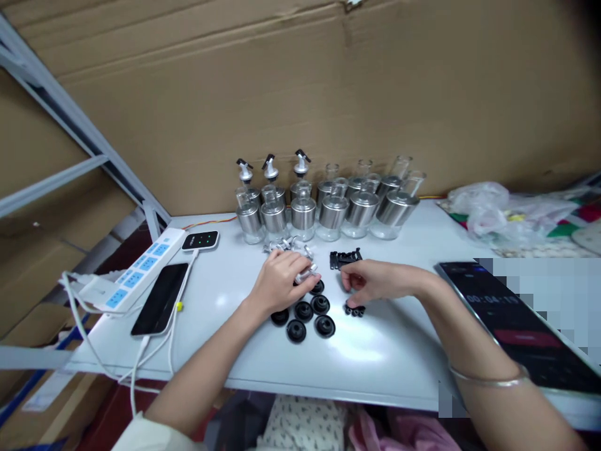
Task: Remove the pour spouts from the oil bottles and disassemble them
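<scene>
My left hand (284,279) is closed around a silver pourer spout (306,273), beside a small pile of similar silver spouts (300,245). Below that hand lie several round black stoppers (303,311). My right hand (375,279) reaches down with curled fingers, its thumb tip touching a cluster of small black rings (355,309). What those fingers hold, if anything, is hidden. Just behind it, small black flip levers (345,258) lie in a row.
Glass bottles with steel sleeves (303,214) stand in two rows at the back; three rear ones carry pourers (301,164). On the left are a power strip (145,266), a phone (162,299) and white cables. A larger phone (511,326) and plastic bags (498,210) lie right.
</scene>
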The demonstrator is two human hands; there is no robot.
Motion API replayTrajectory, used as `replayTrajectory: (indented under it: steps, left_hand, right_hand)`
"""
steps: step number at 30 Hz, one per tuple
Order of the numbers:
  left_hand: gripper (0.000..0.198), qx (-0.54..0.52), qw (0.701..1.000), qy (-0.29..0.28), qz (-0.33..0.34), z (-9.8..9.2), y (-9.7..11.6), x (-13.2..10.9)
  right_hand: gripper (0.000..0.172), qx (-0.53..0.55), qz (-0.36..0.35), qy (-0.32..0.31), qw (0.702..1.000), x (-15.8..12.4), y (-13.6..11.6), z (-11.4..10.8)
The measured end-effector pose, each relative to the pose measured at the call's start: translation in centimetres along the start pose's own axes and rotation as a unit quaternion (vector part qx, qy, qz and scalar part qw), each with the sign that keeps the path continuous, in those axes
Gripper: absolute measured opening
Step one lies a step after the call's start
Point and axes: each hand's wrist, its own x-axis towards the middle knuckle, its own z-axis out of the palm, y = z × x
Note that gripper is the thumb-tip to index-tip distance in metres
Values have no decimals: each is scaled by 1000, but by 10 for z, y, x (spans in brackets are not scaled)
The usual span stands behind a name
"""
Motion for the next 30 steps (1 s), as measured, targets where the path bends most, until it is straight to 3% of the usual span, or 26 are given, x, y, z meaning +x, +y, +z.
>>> replayTrajectory:
  steps: [7,15,20,25,30]
  left_hand:
    - [36,-45,995,71,-46,4,10,-4]
    - [33,-146,984,98,-42,7,18,-4]
    - [29,-106,989,95,-39,-1,14,-2]
    - [33,-71,985,134,-77,-4,13,-3]
    - [37,-19,993,102,-64,-2,9,-3]
  right_hand:
    - [33,79,-116,105,985,-2,-23,8]
    - [35,261,-221,148,928,12,-44,31]
    - [31,292,-237,197,905,15,-41,34]
    - [14,314,-241,215,893,10,-40,32]
    - [39,338,-177,193,904,10,-40,32]
